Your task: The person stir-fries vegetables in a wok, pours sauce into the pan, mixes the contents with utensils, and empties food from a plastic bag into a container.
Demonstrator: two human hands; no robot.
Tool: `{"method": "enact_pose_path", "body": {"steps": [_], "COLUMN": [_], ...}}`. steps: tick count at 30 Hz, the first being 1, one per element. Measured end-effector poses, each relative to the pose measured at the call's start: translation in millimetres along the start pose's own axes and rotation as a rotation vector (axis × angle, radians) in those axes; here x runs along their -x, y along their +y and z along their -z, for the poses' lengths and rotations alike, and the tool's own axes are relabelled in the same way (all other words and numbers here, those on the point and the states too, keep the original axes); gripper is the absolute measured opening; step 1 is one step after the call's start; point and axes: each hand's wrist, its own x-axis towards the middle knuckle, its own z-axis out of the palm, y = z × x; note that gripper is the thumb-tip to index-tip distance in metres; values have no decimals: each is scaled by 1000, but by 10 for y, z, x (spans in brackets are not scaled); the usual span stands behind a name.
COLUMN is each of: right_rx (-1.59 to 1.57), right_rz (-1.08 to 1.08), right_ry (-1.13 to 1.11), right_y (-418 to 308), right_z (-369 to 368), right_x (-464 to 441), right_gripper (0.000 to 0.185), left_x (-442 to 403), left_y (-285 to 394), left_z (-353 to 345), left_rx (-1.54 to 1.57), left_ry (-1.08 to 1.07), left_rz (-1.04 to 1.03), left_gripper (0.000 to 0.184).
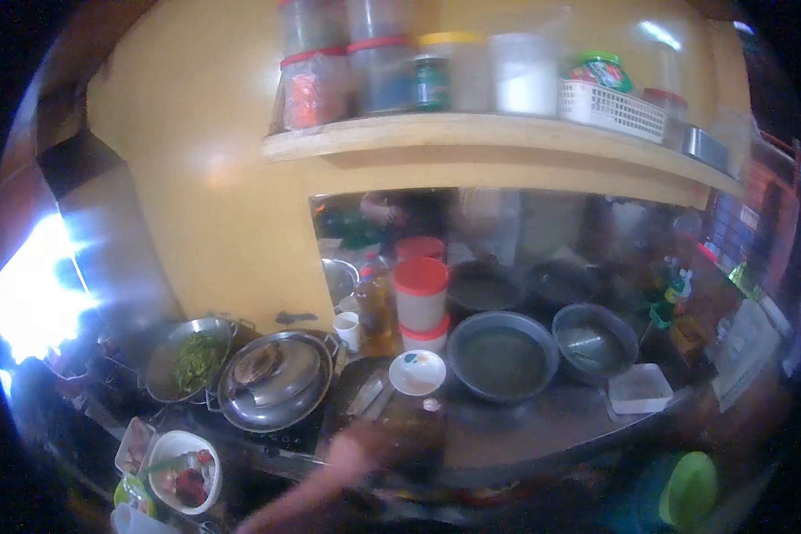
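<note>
1. Left hand [360, 445] (side judged from forearm entry): over the near part of the dark cutting board [416, 429] on the worktop [498, 438]. Motion-blurred; can't tell if fingers are apart, together or clamped on something. Right hand: not in view.
2. Clock from that hand, 12 = top of view: knife-like blade [366, 398] at 12 on the board, just beyond the hand; small pale piece [431, 404], maybe garlic, at 2; white bowl [417, 373] at 1; lidded wok [280, 400] at 10.
3. For good board work, my call: find the handle before closing the fingers, keep fingertips off the edge, curl the guiding hand. Keep the wrist clear of the bowl rim.
4. Hard to read: blade outline and handle smeared, so can't say which end faces the hand. Lid hides the wok's contents. Glare washes out 10 o'clock at far left; bottom edge dark, forearm cut off there.
</note>
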Motion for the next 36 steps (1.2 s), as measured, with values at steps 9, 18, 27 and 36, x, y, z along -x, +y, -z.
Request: {"method": "enact_pose_path", "body": {"steps": [9, 18, 27, 36], "right_rx": [319, 352, 354, -66], "right_rz": [22, -375, -794, -134], "right_ry": [-247, -349, -633, -360], "right_y": [760, 2402, 2410, 3173], "right_z": [86, 566, 924, 661], "right_x": [181, 1805, 3512, 3968], "right_gripper": [32, 27, 44, 23], "left_x": [-1798, -4132, -4200, -4293], "left_y": [-347, -1234, -896, -878], "left_z": [2964, 5253, 5479, 5466], "left_rx": [118, -269, -127, 2], "left_ry": [1210, 1162, 1094, 1218], "left_rz": [-253, 123, 208, 153], "left_gripper": [41, 68, 110, 110]}}
